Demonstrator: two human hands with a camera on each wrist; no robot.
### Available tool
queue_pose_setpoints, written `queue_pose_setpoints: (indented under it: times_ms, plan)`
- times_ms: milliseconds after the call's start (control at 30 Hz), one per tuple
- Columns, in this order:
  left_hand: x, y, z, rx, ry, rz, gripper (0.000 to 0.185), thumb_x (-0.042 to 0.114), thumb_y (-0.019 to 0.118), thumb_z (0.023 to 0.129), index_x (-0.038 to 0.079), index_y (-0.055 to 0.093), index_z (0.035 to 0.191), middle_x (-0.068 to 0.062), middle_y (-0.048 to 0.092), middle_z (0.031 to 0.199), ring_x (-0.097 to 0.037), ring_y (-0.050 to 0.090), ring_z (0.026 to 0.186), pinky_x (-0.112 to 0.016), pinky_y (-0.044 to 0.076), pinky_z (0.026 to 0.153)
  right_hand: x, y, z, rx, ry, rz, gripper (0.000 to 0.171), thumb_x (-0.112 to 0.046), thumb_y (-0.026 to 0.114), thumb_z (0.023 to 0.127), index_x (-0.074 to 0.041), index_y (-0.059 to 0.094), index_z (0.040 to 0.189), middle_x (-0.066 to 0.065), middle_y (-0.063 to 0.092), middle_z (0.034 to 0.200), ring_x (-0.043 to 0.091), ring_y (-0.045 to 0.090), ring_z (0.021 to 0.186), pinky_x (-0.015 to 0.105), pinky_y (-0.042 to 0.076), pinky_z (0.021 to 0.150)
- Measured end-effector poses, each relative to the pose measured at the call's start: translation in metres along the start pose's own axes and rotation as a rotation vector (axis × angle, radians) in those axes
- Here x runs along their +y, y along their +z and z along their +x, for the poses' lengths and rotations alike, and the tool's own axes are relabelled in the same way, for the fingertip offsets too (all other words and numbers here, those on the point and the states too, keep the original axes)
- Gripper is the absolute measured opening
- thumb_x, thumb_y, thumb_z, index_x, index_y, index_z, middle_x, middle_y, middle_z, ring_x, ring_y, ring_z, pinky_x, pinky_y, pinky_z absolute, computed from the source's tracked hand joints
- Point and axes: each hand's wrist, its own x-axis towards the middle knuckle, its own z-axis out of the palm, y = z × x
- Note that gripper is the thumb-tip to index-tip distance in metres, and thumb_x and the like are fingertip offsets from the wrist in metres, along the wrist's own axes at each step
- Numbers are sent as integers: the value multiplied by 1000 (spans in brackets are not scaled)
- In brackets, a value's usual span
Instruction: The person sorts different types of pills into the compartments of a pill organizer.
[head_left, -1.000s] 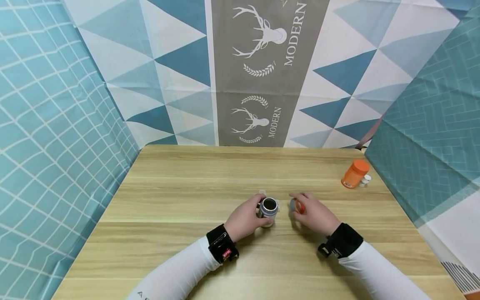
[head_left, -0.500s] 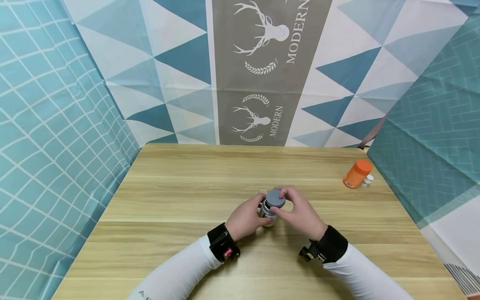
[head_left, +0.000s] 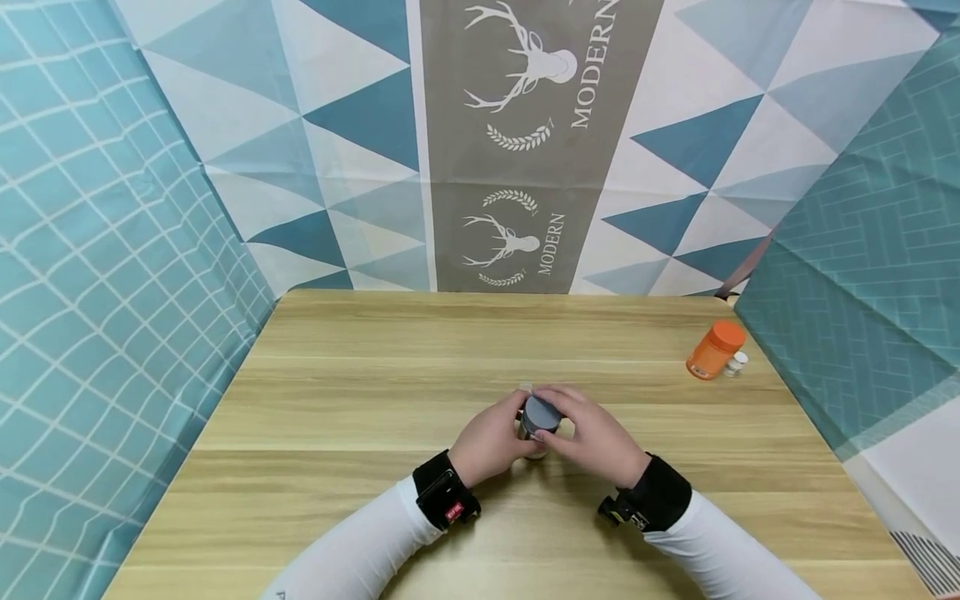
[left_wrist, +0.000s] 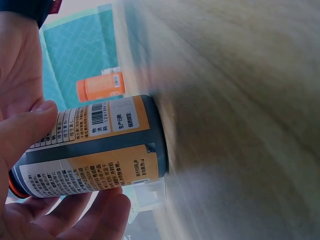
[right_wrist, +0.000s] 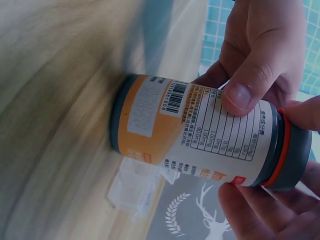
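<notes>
A small bottle (head_left: 527,431) with an orange and white label stands upright on the wooden table (head_left: 360,392) near its middle. My left hand (head_left: 495,433) grips its body, thumb on the label. My right hand (head_left: 585,429) holds the dark grey cap (head_left: 542,412) on top of the bottle. In the right wrist view the cap (right_wrist: 292,155) sits on the bottle (right_wrist: 200,130) with an orange ring under it. In the left wrist view the bottle (left_wrist: 95,150) lies between thumb and fingers of my left hand (left_wrist: 55,170).
An orange bottle (head_left: 714,348) with an orange cap stands at the table's far right, a tiny white bottle (head_left: 737,362) beside it. A small clear plastic piece (right_wrist: 132,187) lies on the table just behind the held bottle. Patterned cloth walls surround the table.
The bottle's mouth was uncovered a second ago, with the cap in my right hand beside it. The right hand brought the cap over and lowered it onto the bottle. The left hand stayed put.
</notes>
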Motion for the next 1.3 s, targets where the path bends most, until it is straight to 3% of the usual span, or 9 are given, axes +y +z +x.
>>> queue_pose_setpoints:
  times_ms: [167, 333, 500, 633, 767, 867, 1133, 1300]
  plan:
    - [0, 0, 0, 2, -4, -22, 57, 32, 80, 84, 20, 54, 132, 5, 65, 119, -8, 60, 100, -31, 50, 83, -4, 3, 2, 29, 69, -42, 60, -37, 76, 88, -12, 56, 139, -1, 56, 127, 12, 60, 107, 34, 51, 88]
    - [0, 3, -1, 8, -6, -36, 55, 27, 82, 81, 20, 54, 128, 4, 65, 116, -10, 60, 95, -29, 49, 79, -6, 9, 4, 68, 145, -13, 61, -42, 79, 84, -11, 58, 132, -1, 56, 118, 10, 58, 94, 32, 51, 80]
    - [-1, 6, -2, 14, -1, -35, 54, 27, 82, 81, 17, 55, 126, 3, 66, 114, -9, 61, 93, -28, 50, 78, -1, 8, 0, -13, 172, 54, 75, -49, 71, 88, -16, 42, 149, 6, 48, 141, 16, 57, 113, 39, 49, 91]
    - [-2, 7, -2, 19, 1, -39, 58, 34, 80, 83, 17, 53, 132, 4, 65, 118, -8, 60, 93, -28, 49, 77, 6, -1, -2, -102, 79, 114, 68, -31, 67, 95, -20, 36, 154, 7, 40, 152, 23, 45, 134, 46, 42, 103]
    - [-3, 7, -2, 16, 0, -45, 68, 39, 80, 84, 18, 48, 141, 5, 62, 127, -7, 59, 107, -31, 50, 88, 9, -9, 0, -148, -30, 133, 62, -10, 65, 92, -15, 43, 150, 8, 43, 152, 27, 42, 138, 49, 41, 106]
    - [-4, 6, -1, 12, -2, -51, 71, 38, 80, 83, 19, 46, 143, 4, 61, 130, -8, 58, 111, -32, 49, 90, 9, -11, 3, -147, -19, 136, 60, -10, 67, 91, -14, 46, 148, 6, 47, 147, 23, 47, 132, 44, 44, 103]
    - [-3, 4, -3, 9, 17, -58, 62, 36, 80, 84, 19, 52, 136, 3, 64, 124, -5, 59, 97, -27, 49, 79, 3, -6, 6, -61, 57, 74, 57, -21, 76, 87, -9, 54, 138, -2, 56, 129, 10, 58, 106, 32, 53, 88]
    - [-4, 3, -2, -3, 7, -63, 56, 34, 81, 83, 20, 54, 130, 3, 65, 120, -6, 57, 84, -23, 46, 71, -1, -3, 7, 8, 112, -26, 54, -41, 78, 84, -12, 61, 126, -8, 58, 112, 6, 59, 94, 32, 54, 80]
